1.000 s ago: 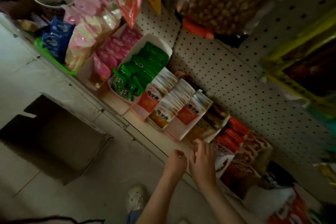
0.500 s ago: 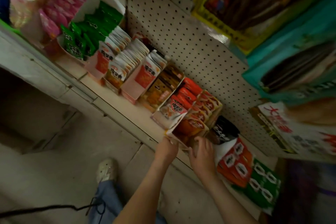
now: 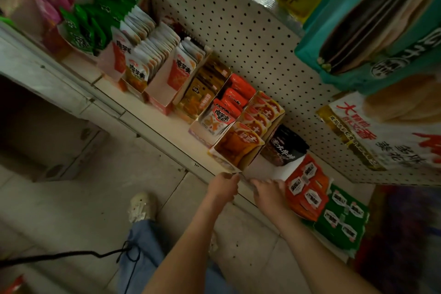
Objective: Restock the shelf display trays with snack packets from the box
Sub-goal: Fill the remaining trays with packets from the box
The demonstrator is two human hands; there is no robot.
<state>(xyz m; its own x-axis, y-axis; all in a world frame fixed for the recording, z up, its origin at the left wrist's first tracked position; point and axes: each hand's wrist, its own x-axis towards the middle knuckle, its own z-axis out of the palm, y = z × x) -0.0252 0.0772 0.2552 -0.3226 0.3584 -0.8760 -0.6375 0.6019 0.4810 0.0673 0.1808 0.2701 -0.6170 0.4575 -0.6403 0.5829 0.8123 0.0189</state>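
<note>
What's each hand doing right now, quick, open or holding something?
Left hand: closed, pinching the front corner of the orange-packet tray.
Right hand: open, resting flat against the front of the white tray.

Shifted along the shelf [image 3: 148, 114], the left hand [image 3: 223, 186] now pinches the front corner of the orange-packet tray [image 3: 249, 162], and the right hand [image 3: 269, 190] touches the white tray [image 3: 274, 169] beside it.

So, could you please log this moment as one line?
left hand: pinches orange-packet tray front corner | right hand: fingers on neighbouring white tray | both trays on shelf
</note>
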